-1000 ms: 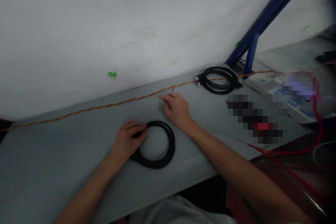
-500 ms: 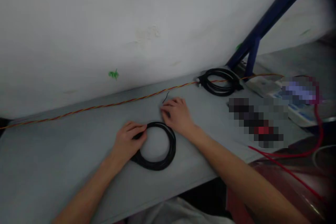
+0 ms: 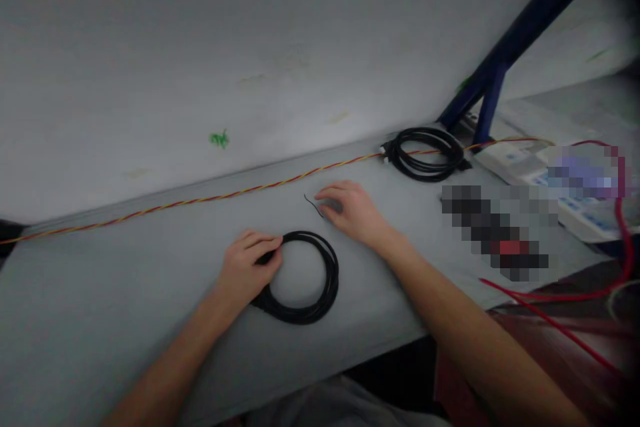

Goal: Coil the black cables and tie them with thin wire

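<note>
Left hand [image 3: 249, 263] clamped on the black cable coil [image 3: 305, 313]; right hand [image 3: 353, 210] apart from it.
Compared with half a second ago, the right hand has slid farther past the coil's far side across the grey table [image 3: 125, 293], just beside a thin black wire [image 3: 313, 205]; whether it pinches that wire cannot be told. Up and right of the coil, a second black cable coil [image 3: 425, 155] lies on a twisted red-yellow wire [image 3: 215, 198].
</note>
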### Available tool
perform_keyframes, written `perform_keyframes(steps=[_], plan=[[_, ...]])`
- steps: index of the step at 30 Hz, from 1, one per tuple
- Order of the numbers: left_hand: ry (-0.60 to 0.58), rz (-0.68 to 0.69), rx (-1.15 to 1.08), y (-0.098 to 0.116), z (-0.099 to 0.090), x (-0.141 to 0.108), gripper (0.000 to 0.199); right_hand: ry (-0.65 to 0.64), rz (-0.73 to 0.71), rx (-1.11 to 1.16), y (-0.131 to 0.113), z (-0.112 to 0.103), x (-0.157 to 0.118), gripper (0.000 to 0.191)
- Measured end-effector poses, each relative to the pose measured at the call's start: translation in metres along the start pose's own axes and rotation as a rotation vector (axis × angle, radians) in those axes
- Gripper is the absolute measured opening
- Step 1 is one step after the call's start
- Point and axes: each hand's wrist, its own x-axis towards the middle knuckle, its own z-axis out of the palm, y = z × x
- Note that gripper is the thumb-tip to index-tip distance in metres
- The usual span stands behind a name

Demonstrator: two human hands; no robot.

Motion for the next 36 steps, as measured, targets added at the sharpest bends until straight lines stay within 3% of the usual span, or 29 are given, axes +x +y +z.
perform_keyframes(steps=[4,13,17,24,27,32,36], plan=[[0.007,0.011,0.021,0.003,-0.001,0.000,0.014,0.002,0.109,-0.072,-0.001,-0.002,-0.001,0.019],[0.043,0.038,0.064,0.005,0.000,-0.001,0.015,-0.112,0.098,-0.205,-0.032,0.007,-0.008,0.015],[0.050,0.033,0.088,0.006,0.000,-0.001,0.016,-0.101,0.114,-0.253,-0.034,0.012,-0.006,0.014],[0.063,0.049,0.107,0.010,-0.004,0.001,0.018,0.127,-0.080,0.290,-0.044,-0.012,-0.011,0.017],[0.065,0.062,0.120,0.009,-0.004,0.000,0.018,0.003,-0.180,0.334,-0.064,-0.023,-0.022,0.041],[0.079,0.070,0.139,0.008,-0.005,-0.002,0.018,-0.256,-0.217,0.041,-0.085,-0.018,-0.032,0.052],[0.063,0.063,0.146,0.008,-0.005,-0.002,0.016,-0.238,-0.204,-0.067,-0.088,0.000,-0.031,0.061]])
